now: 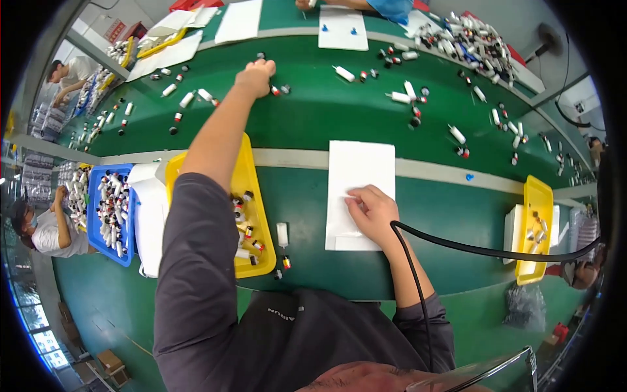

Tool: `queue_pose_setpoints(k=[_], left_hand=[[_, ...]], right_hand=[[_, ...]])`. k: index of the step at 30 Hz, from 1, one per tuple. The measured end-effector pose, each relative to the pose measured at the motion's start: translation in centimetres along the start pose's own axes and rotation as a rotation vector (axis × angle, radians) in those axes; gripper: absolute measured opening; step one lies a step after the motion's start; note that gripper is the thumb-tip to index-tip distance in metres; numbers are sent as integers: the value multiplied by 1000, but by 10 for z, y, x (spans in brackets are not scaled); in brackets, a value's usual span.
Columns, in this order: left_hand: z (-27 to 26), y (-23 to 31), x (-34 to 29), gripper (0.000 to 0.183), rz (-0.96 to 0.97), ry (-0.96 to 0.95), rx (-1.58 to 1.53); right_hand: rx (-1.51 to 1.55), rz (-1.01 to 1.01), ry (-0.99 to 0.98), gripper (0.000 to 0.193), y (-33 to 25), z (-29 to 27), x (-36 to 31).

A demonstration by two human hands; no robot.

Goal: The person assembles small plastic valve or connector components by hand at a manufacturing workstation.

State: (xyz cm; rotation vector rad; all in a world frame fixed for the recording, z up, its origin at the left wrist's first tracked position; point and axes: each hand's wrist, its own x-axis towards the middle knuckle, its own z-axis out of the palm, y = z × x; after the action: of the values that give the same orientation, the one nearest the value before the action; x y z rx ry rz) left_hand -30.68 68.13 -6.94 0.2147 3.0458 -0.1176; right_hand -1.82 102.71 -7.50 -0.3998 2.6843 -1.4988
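Observation:
My left hand [256,77] reaches far over the green belt, its fingers curled down beside small black, red and white caps [279,90]. Anything inside those fingers is hidden. My right hand [373,212] rests on a white pad [360,163] on the near table, loosely closed with thumb and forefinger close together. I cannot make out whether it holds something. Between the pad and a yellow tray [264,251] of small parts, a white cylinder [282,234] lies near a black, red and yellow piece [286,262].
A black cable [496,250] crosses by my right wrist. Blue tray [132,247] with many cylinders stands left; another yellow tray [528,261] stands right. White cylinders [344,73] lie scattered along the belt. A co-worker's blue sleeve [392,8] shows across it; another person [55,232] sits left.

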Motion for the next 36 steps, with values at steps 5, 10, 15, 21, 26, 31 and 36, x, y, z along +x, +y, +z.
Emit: queue_pose_setpoints(k=[5,10,15,21,26,31,36], left_hand=[[-40,22,-44,22,302,111,-233],[-82,74,-177,26,451,-1,-267],[-97,87,-228,36,355,-369,-477],[-105,84,-236,33,332,-332,-765],[-89,127,-237,34,55,-245,-1608],[-73,167,-235,57,-214,-133,-1989],[-54,188,-239,53,-513,-445,-2514]], right_hand=[[211,68,52,10,6,-8,3],[125,3,-200,15,-23,-33,-11],[-218,-207,-330,24,-34,-5,-51],[-156,-174,-311,28,-29,-6,-58],[-138,-171,-181,26,-35,-1,-61],[-255,-232,-222,27,-30,0,-66],[-228,-286,-177,26,-24,2,-71]])
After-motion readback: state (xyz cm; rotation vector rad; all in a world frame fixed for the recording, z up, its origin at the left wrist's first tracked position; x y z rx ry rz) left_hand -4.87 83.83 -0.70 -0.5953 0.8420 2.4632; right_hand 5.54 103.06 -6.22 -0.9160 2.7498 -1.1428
